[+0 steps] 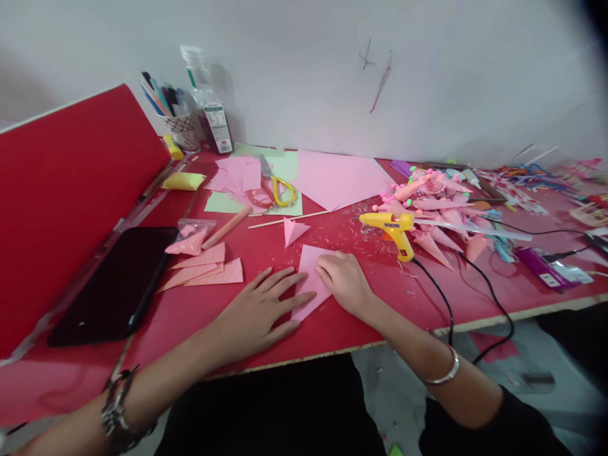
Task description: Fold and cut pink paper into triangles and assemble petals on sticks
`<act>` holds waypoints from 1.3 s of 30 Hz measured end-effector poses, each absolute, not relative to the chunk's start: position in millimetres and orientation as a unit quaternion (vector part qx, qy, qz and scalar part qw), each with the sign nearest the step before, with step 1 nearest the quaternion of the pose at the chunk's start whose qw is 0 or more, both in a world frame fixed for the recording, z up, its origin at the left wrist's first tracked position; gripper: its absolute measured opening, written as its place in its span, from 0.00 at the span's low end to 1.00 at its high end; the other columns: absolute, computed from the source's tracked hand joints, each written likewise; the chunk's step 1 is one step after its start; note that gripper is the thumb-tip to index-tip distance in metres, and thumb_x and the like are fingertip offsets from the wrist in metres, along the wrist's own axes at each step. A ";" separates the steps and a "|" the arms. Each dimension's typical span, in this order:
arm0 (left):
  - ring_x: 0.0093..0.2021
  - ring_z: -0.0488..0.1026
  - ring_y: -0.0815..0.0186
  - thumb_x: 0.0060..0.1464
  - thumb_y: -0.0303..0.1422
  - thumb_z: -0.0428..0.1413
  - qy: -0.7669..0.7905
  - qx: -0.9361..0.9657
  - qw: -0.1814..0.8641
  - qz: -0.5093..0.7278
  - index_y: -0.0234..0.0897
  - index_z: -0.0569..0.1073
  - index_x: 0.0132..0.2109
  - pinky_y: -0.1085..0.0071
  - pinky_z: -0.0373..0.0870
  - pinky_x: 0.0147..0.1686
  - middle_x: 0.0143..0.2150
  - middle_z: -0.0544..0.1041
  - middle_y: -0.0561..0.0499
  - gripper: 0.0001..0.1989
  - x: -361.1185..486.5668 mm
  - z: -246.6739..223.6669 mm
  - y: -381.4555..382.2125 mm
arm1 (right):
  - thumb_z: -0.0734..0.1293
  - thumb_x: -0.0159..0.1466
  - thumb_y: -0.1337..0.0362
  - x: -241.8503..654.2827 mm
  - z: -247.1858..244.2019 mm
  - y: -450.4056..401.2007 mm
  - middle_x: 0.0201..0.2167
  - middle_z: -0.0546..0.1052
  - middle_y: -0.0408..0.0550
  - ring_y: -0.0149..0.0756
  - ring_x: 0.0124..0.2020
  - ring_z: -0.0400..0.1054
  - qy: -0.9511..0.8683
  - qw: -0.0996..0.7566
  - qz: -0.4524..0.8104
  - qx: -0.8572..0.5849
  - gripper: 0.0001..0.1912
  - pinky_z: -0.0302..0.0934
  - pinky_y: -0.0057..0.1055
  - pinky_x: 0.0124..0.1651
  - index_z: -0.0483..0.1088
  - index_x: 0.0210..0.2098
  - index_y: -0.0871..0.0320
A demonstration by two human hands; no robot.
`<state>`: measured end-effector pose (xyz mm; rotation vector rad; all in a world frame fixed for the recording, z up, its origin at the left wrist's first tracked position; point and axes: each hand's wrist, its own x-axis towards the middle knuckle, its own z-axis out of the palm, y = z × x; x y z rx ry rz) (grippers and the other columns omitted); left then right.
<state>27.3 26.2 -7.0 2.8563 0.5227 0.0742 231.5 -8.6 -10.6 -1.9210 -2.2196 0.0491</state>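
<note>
A pink sheet of paper (310,261) lies flat on the red table in front of me. Across its left edge my left hand (266,307) rests with its fingers spread. On the right side of the sheet my right hand (349,282) presses down with curled fingers; whether it pinches the paper's edge is hidden. Just beyond the sheet lies a small folded pink paper piece (295,232). Left of my left hand are several pink paper strips (213,269). A yellow glue gun (394,231) lies to the right of my right hand.
Scissors (280,190) lie on pink and green paper at the back. A phone (118,285) and a pen cup (179,130) are on the left, with a bottle (213,120). Pink paper cones (434,237) pile up on the right. The glue gun's cord (444,294) hangs over the edge.
</note>
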 end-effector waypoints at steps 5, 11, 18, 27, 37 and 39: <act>0.63 0.46 0.59 0.58 0.46 0.40 0.177 0.976 0.125 0.012 0.56 0.50 0.60 0.56 0.45 0.58 0.65 0.48 0.56 0.23 26.5 -5.6 28.3 | 0.56 0.64 0.64 230.9 -9.9 -7.8 0.25 0.71 0.44 0.34 0.31 0.61 -0.746 0.105 0.018 -0.657 0.11 0.43 0.29 0.33 0.65 0.27 0.58; 0.63 0.46 0.60 0.57 0.47 0.40 0.182 0.973 0.139 -0.017 0.57 0.47 0.61 0.56 0.44 0.59 0.65 0.46 0.57 0.25 24.4 1.3 32.3 | 0.57 0.63 0.66 231.6 -8.2 -10.8 0.30 0.71 0.47 0.35 0.34 0.62 -0.736 0.131 0.044 -0.663 0.08 0.50 0.29 0.36 0.66 0.32 0.60; 0.63 0.44 0.59 0.56 0.50 0.41 0.188 0.970 0.150 -0.033 0.56 0.45 0.61 0.55 0.43 0.59 0.65 0.45 0.56 0.28 21.2 -0.3 36.2 | 0.56 0.63 0.60 235.6 6.8 -60.7 0.52 0.63 0.54 0.44 0.54 0.53 -0.817 0.126 0.004 -0.563 0.17 0.46 0.44 0.55 0.63 0.51 0.53; 0.63 0.45 0.58 0.54 0.51 0.42 0.194 0.969 0.152 -0.033 0.54 0.44 0.62 0.56 0.44 0.59 0.65 0.46 0.55 0.30 20.8 -1.0 35.7 | 0.52 0.63 0.48 223.9 2.7 -86.6 0.57 0.59 0.50 0.44 0.59 0.47 -0.868 0.074 0.093 -0.483 0.26 0.37 0.51 0.58 0.52 0.58 0.47; 0.63 0.44 0.57 0.55 0.49 0.42 0.192 0.966 0.166 -0.039 0.54 0.42 0.62 0.55 0.44 0.59 0.65 0.45 0.55 0.30 21.8 3.2 35.7 | 0.56 0.63 0.54 250.8 -3.1 -80.9 0.52 0.66 0.48 0.39 0.56 0.55 -0.821 0.125 0.068 -0.553 0.20 0.41 0.46 0.60 0.63 0.52 0.51; 0.63 0.44 0.57 0.55 0.49 0.42 0.192 0.967 0.166 -0.034 0.55 0.41 0.62 0.54 0.43 0.59 0.65 0.44 0.55 0.30 20.9 2.0 35.8 | 0.57 0.63 0.56 259.9 -3.8 -78.4 0.52 0.66 0.48 0.39 0.55 0.55 -0.805 0.140 0.065 -0.572 0.18 0.43 0.46 0.59 0.65 0.50 0.50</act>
